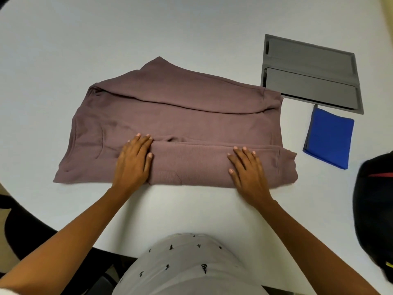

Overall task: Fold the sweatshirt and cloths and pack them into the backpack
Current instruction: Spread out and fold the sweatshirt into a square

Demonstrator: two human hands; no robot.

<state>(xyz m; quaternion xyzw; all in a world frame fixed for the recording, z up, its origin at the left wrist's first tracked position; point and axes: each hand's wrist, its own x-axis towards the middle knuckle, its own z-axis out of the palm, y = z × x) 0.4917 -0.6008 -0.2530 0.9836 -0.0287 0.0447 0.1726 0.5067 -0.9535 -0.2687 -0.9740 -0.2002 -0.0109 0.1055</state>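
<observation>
Sweatshirt lies on the white surface, long axis left-right, near edge folded over. We press left hand and right hand flat on that fold, fingers straight, hands apart. Folded blue cloth sits just right of it; backpack at the right edge.

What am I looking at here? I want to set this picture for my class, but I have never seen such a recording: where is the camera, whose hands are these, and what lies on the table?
There is no machine here. The single picture comes from a camera worn on a person's head, looking down at their own arms. On the white table lies a mauve sweatshirt, partly folded, with its near edge turned over into a band. The left hand and the right hand both rest flat on it, pressing it down; neither grips anything. To the right lie a folded blue cloth and a grey panel that seems set into the tabletop. The black bag at the right edge is probably the backpack.
</observation>
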